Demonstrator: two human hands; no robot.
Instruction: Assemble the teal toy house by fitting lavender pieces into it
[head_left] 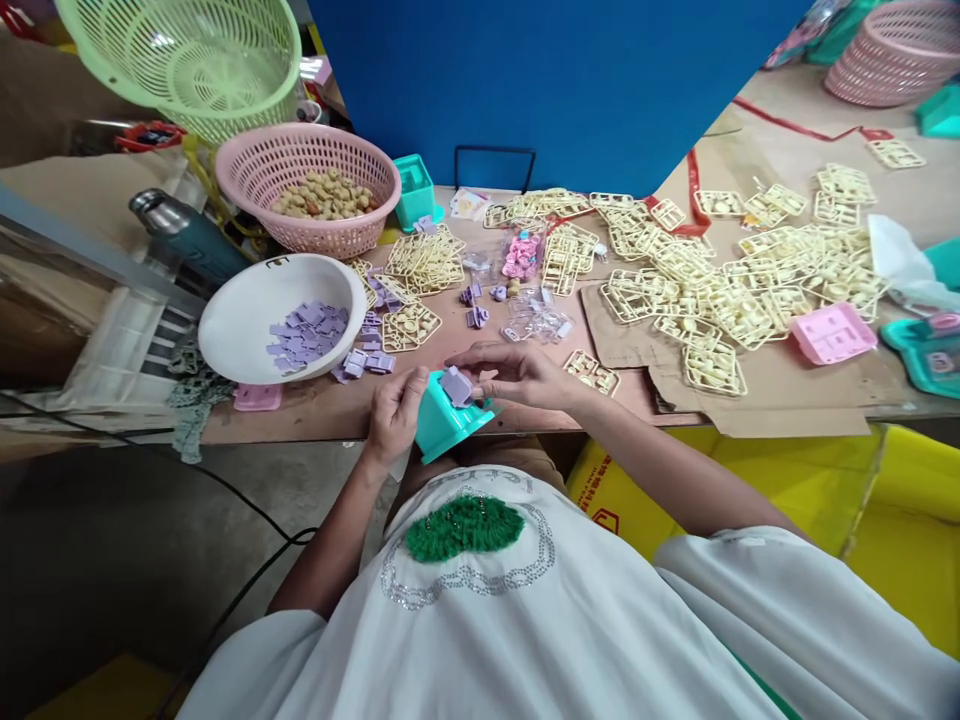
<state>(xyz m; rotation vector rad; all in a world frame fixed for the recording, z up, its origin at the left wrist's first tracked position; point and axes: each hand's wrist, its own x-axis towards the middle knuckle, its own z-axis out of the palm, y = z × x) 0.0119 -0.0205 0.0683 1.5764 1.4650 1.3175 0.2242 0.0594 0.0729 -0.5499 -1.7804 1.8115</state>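
Your left hand [394, 412] is wrapped around a teal plastic box-shaped toy housing [444, 425], gripping it at the near edge of the brown wooden counter [315, 405], just above your lap. Your right hand [517, 372] comes in from the right, fingers pinched shut on a small flat lilac plastic piece [456, 385] that sits against the top of the teal housing. Left of your hands: a white round plastic bowl [247, 310] holding a heap of lilac plastic tiles [306, 335], more loose ones spilled just beside its rim. Behind the bowl, a pink plastic mesh basket [315, 175] filled with tan small parts, and above it a pale green mesh basket [187, 55], tilted. A dark metal flask [180, 228] lies at far left. Mid-counter: a clear bag with pink small pieces [523, 255], a few lilac bits near it. To the right, a wide scatter of cream plastic sprue frames [720, 280] over cardboard sheets, a pink plastic house-shaped tray [832, 333] near the right end. A blue panel [540, 80] backs the counter. Yellow bins [885, 510] sit below on your right. Your white shirt has a green heart patch [463, 527].
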